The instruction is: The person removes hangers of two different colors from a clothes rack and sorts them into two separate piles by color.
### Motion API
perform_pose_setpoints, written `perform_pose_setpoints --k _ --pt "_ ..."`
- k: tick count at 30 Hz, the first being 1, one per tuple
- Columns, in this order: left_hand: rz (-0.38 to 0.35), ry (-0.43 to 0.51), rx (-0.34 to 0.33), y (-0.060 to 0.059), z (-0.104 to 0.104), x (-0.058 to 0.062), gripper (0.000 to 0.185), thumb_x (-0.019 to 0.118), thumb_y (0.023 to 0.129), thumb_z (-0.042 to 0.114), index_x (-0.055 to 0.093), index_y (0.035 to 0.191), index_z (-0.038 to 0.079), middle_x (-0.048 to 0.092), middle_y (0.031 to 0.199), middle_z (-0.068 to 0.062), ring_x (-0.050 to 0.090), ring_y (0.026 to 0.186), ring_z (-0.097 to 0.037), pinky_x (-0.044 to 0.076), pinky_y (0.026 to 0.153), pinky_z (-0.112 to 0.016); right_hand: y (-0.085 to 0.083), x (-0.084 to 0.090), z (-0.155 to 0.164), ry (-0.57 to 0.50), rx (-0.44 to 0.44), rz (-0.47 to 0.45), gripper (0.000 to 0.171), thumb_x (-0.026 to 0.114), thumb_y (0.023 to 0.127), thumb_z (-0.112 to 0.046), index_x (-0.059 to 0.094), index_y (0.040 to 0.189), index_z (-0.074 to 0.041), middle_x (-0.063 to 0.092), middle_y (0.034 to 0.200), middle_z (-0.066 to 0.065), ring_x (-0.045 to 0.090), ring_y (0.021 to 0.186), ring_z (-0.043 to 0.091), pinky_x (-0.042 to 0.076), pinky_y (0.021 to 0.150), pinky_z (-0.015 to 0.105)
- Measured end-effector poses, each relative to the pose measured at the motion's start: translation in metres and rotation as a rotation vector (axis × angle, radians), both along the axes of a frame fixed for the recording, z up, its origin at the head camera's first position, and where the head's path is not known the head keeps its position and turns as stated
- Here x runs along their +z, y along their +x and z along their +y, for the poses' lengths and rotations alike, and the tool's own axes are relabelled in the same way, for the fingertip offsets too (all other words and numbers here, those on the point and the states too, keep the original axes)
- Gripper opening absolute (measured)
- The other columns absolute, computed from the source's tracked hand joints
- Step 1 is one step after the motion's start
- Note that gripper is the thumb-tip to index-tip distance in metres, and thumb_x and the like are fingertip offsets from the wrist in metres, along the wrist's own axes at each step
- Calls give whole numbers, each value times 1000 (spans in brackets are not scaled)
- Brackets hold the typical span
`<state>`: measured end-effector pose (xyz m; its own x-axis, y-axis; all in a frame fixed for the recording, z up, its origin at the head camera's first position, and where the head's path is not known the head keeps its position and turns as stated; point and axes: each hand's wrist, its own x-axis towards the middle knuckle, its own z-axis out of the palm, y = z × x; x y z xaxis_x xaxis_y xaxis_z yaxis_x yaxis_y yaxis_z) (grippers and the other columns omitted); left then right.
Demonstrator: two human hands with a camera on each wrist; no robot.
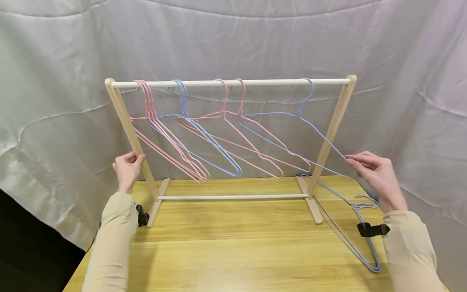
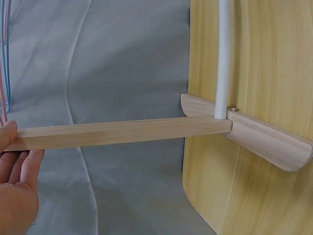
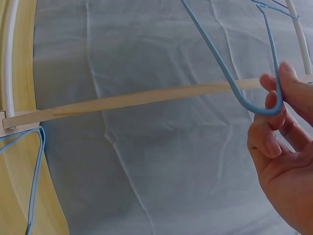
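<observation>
A small wooden garment rack (image 1: 331, 125) with a white top rail stands on the table. My left hand (image 1: 127, 168) pinches its left post, thumb on one side and fingers on the other, also seen on the post (image 2: 112, 133) in the left wrist view. My right hand (image 1: 377, 174) pinches the right shoulder of a blue hanger (image 1: 321, 134), whose hook sits over the rail near the right end. In the right wrist view the thumb and fingers hold that blue hanger (image 3: 230, 78) near its bent corner. Several pink hangers (image 1: 175, 142) and blue hangers (image 1: 215, 144) hang further left.
More blue hangers (image 1: 372, 247) lie on the table's right side, beside the rack's right foot (image 1: 311, 207), partly under my right forearm. A white lower bar (image 1: 233, 197) joins the feet. Grey cloth (image 1: 233, 44) hangs behind the wooden table (image 1: 226, 251).
</observation>
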<state>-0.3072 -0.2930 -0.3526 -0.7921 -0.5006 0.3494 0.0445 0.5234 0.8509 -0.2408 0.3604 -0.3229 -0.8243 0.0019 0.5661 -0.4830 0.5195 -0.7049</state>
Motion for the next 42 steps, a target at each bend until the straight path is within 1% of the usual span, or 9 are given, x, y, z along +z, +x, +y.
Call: perform_pose_setpoints --k 4,7,11,14,18,21,26,29,42 --pt "-1 3 -1 -1 0 1 32 70 94 21 73 119 0 71 115 -23 44 63 25 39 70 -5 0 0 0 70 39 -51 19 69 92 1 76 109 1 70 90 -20 55 74 -2 42 60 17" --pt "-3 6 2 -1 0 1 33 70 94 21 73 120 0 71 115 -23 44 63 25 39 70 -5 -2 -2 -2 111 61 -51 16 69 91 2 77 105 1 69 87 -17 55 69 -1 41 57 19" --pt "-5 11 4 -2 -1 0 33 71 94 21 73 120 0 71 115 -23 45 63 25 39 70 -5 -5 -5 -3 126 39 -36 10 72 91 -2 78 99 -1 68 81 -13 49 64 3 37 54 23" --pt "-5 13 4 -2 -1 0 33 71 94 21 73 120 0 71 116 -24 45 63 24 39 70 -5 -6 -8 -4 107 9 -43 8 73 90 -4 78 96 -1 68 78 -15 47 62 4 37 53 24" --pt "-2 11 4 -2 0 0 33 71 94 20 73 119 0 71 115 -24 45 64 24 39 71 -5 -7 -13 -6 43 -3 -50 10 73 90 -1 77 97 4 67 77 -20 47 62 3 36 52 24" --pt "-5 13 2 -1 0 0 33 70 94 21 72 120 0 71 115 -23 45 64 24 39 70 -5 -8 -16 -8 -34 14 -53 13 72 90 -1 75 99 8 68 77 -18 46 60 3 35 50 26" --pt "-25 22 -4 -1 -1 0 36 70 95 24 71 123 1 71 118 -22 45 66 23 40 69 -5 -10 -22 -12 -200 108 -61 12 69 91 3 74 98 11 69 76 -11 45 52 4 34 46 27" --pt "-25 25 -5 -1 -1 0 36 70 95 23 71 124 1 70 118 -22 46 66 23 40 69 -5 -10 -23 -14 -275 154 -75 10 68 91 4 74 97 10 68 75 -10 45 49 5 32 44 27" --pt "-16 16 7 -1 0 1 33 70 95 21 72 121 1 71 116 -23 44 64 24 38 71 -5 -13 -27 -21 -383 161 -74 12 70 90 4 72 97 13 68 73 -7 47 45 10 34 42 26"
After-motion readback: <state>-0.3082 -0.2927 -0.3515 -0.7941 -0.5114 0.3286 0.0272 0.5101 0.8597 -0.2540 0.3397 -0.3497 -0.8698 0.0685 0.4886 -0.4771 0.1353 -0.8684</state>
